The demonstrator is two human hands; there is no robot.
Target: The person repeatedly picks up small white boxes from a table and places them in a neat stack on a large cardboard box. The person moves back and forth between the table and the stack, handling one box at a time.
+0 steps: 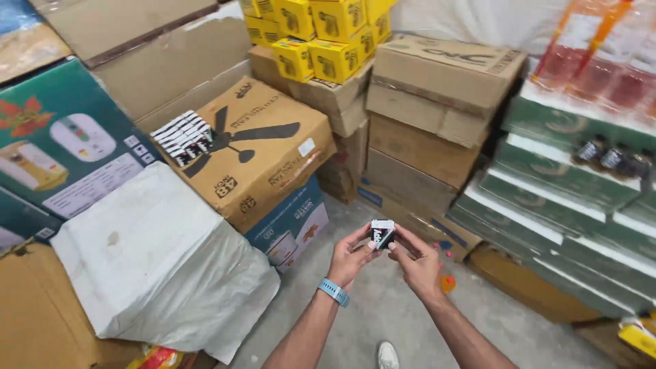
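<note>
We see both hands raised together over the grey concrete floor (383,307), pinching a small black and white box (382,233) between them. The left hand (350,258), with a light blue band (334,292) on its wrist, has its thumb and fingertips closed on the box's left side, and the right hand (418,263) has its fingers closed on the right side and back of it, so the box sits held at the fingertips of both, well above the floor. Just beyond the hands stands a tilted brown carton with a ceiling fan drawing (256,147), and on its upper left corner lies a cluster of little black and white boxes (181,139) much like the one held. Under that carton we see a blue carton (290,222). To the left lies a bulky bundle wrapped in white sacking (157,253), next to a green appliance carton (65,147). At the back, yellow boxes (321,34) are piled on plain brown cartons (430,109), and to the right are stacked green and white trays (560,178) with shrink-wrapped reddish bottles (601,55) above them. A white shoe (387,355) shows at the bottom edge
</note>
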